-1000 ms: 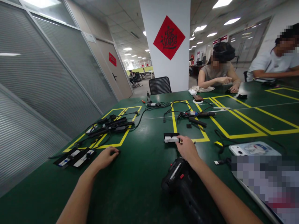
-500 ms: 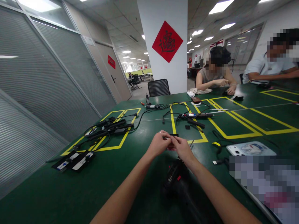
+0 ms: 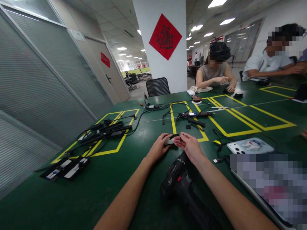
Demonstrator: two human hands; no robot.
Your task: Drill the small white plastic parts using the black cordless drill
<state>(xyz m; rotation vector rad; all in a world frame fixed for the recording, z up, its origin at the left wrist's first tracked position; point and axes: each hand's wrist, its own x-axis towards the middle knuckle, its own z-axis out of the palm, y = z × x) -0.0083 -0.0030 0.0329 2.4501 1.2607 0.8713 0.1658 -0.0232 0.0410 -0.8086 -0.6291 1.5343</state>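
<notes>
My left hand (image 3: pixel 158 148) grips a small flat black-and-grey part (image 3: pixel 169 141) on or just above the green table, fingers on its top and thumb at its near side. My right hand (image 3: pixel 192 147) is beside it, palm partly turned up. Its thumb and forefinger are pinched on a tiny dark piece, too small to name, while the other fingers stretch toward the part. Between my forearms lies a black cordless drill (image 3: pixel 176 177) with red details, its front end close under my right hand and its handle partly behind my right forearm.
Black cables and tools (image 3: pixel 105 131) lie tangled at left, near two black-and-white pieces (image 3: pixel 75 167). Ahead are a pen-like electric screwdriver (image 3: pixel 196 114) and a small black square (image 3: pixel 188 126). A phone (image 3: pixel 251 145) and a laptop-like slab lie right. Two people sit across the table.
My hands have come apart: the right has drawn off the part and turned palm up, while the left stays on it. The view has swung slightly, and more of the drill shows.
</notes>
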